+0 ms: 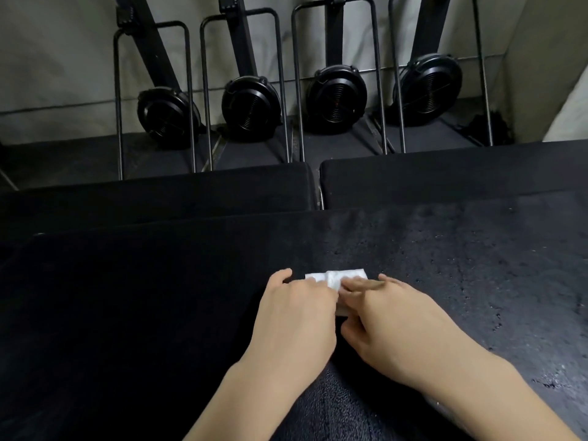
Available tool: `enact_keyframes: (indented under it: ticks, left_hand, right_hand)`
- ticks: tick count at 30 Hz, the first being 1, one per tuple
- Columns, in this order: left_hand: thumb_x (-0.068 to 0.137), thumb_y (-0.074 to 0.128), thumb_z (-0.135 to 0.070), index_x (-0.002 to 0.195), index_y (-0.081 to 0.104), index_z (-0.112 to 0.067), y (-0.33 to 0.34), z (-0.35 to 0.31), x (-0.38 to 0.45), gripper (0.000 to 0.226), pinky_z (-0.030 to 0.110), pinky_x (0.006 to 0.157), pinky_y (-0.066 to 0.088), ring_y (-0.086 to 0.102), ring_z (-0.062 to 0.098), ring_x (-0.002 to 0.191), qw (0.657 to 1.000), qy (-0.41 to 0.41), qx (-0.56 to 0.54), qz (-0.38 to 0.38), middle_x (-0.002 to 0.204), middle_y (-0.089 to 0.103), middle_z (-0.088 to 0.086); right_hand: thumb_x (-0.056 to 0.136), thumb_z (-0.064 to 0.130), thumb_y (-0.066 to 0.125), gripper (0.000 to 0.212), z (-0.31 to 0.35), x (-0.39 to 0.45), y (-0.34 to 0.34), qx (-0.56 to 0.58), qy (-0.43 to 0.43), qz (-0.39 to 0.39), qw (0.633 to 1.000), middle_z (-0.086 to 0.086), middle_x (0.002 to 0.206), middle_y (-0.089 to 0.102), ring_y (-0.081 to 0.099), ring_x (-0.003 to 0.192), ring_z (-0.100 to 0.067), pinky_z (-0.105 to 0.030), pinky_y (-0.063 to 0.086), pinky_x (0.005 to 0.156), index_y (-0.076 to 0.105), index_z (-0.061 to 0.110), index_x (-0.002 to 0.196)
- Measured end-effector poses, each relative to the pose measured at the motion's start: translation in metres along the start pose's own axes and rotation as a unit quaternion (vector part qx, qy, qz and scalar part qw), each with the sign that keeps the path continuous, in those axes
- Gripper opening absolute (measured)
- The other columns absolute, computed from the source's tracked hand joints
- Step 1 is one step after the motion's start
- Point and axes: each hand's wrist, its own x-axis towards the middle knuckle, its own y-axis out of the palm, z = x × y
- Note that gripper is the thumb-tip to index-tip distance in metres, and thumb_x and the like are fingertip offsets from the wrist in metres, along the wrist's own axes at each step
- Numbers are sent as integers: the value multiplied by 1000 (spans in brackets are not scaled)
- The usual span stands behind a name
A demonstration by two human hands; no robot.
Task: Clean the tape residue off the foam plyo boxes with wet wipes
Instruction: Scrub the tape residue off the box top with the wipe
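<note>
A folded white wet wipe (335,278) lies on the top of a black foam plyo box (159,297) in front of me. My left hand (296,310) rests on the wipe's left part, fingers laid over it. My right hand (391,316) touches the wipe's right side with straight, slightly blurred fingers. The box top to the right (477,265) looks wet and speckled with small bits. Part of the wipe is hidden under my hands.
Two more black foam boxes (191,189) (445,173) stand just behind, with a narrow gap between them. Beyond them, several upright black rowing machines (251,106) with round flywheels lean in metal frames against a pale wall.
</note>
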Motion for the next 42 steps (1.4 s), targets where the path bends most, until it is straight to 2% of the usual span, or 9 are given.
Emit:
enact_keyframes:
  ticks: [4,7,10,13,17,20,32,37,42]
  left_hand:
    - [91,31,-30,124,65,-21,12,5,4,48,56,106,43,57,12,126,1000,3,-7,-2,125,67,-6]
    - [93,24,-30,127,64,-20,11,8,9,53,42,120,25,49,10,133,1000,-9,-28,-5,131,64,-5]
    - [85,33,-24,106,73,-29,1,5,8,45,32,118,25,57,2,115,996,-15,-79,-45,106,70,-15]
    - [79,27,-22,99,74,-29,2,1,6,51,34,112,38,60,0,102,995,-11,-95,-31,99,69,-18]
    - [77,35,-19,95,79,-28,12,8,8,48,35,108,38,66,4,104,997,-16,-76,-20,103,74,-15]
    - [83,37,-12,122,67,-24,3,1,10,50,33,120,23,50,9,129,994,-24,-104,25,124,64,-12]
    - [92,39,-9,135,50,-27,-13,18,72,48,34,88,33,56,21,105,996,-30,8,84,128,55,-4]
    - [87,36,-2,125,55,-28,-4,18,49,50,39,95,31,48,15,108,996,6,3,88,105,53,-9]
    - [92,39,-5,136,49,-27,6,27,65,51,38,110,23,36,13,136,997,33,9,75,130,52,-10]
  right_hand:
    - [73,51,-9,96,-10,16,15,37,15,9,999,9,169,11,2,154,-2,-33,-3,127,16,25,161]
    - [72,51,-10,96,-11,20,15,57,19,14,998,8,170,0,-9,153,-2,-34,-8,126,7,22,162]
    - [75,47,0,92,-11,15,17,31,9,-7,999,6,169,12,5,155,-8,-32,-6,124,18,20,161]
    - [81,37,22,71,-10,9,14,16,3,-53,998,11,143,56,42,140,-7,-28,8,120,54,23,142]
    - [93,36,26,59,-10,12,10,42,4,-4,999,18,148,43,28,143,1,-23,-5,120,40,30,149]
    - [99,27,37,57,-7,16,8,56,16,4,998,18,156,34,20,147,2,-28,-5,123,32,29,156]
    - [100,24,35,48,-37,82,8,112,-5,-10,994,19,144,50,39,139,-5,-45,6,124,54,36,142]
    - [95,28,37,46,-37,48,20,82,-32,-43,995,17,126,62,52,124,-9,-43,20,124,62,35,133]
    - [96,30,32,48,-46,63,24,106,-48,-48,992,15,123,58,46,126,-6,-41,20,124,61,27,134]
